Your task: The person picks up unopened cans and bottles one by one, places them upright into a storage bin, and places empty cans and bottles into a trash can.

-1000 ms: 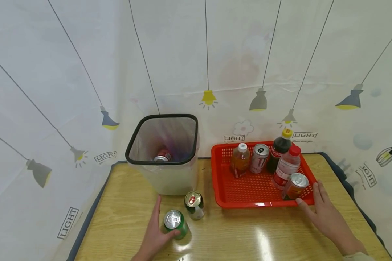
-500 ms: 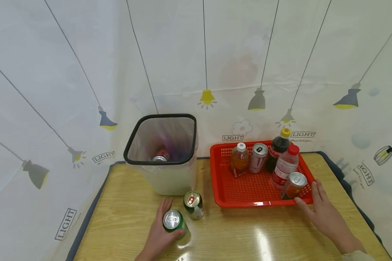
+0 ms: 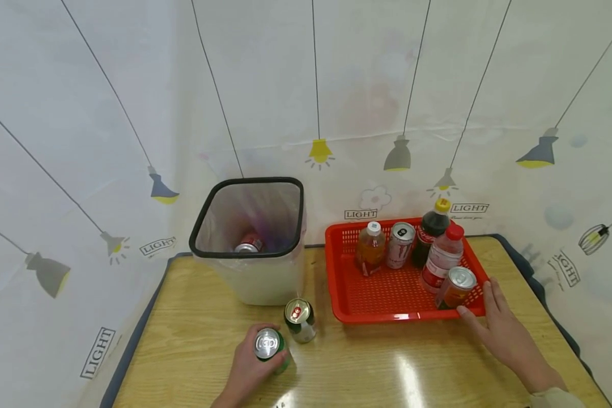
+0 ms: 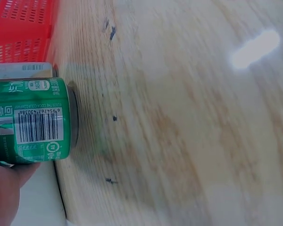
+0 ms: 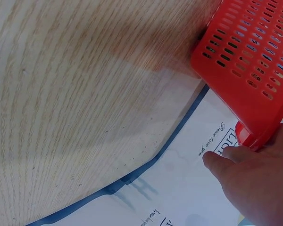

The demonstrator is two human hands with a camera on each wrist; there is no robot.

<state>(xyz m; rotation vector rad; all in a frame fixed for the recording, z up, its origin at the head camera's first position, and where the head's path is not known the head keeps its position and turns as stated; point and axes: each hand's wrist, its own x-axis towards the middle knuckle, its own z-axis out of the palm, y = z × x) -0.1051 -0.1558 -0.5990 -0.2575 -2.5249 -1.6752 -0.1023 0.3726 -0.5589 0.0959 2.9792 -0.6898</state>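
My left hand (image 3: 249, 362) grips a green soda can (image 3: 268, 343) that stands upright on the table; thumb and fingers curl round its sides. In the left wrist view the can (image 4: 37, 123) shows its barcode, and part of the hand (image 4: 4, 195) is seen beside it. Just behind it to the right stands a dark can with a gold top (image 3: 301, 322). My right hand (image 3: 510, 343) rests against the front right corner of the red basket (image 3: 336, 283), fingers straight along its side. The right wrist view has the hand (image 5: 259, 181) at the basket rim (image 5: 254, 136).
A black-rimmed bin (image 3: 250, 277) with a liner stands behind the left hand, a red can (image 3: 250, 242) inside. The basket holds a juice bottle (image 3: 371, 249), a pale can (image 3: 400, 246), a cola bottle (image 3: 430, 232), a red-capped bottle (image 3: 442, 258) and an orange can (image 3: 456, 289).
The left hand's fingers have closed round the green can, after standing spread beside it. The right hand stays at the basket corner. The whole view has shifted slightly.
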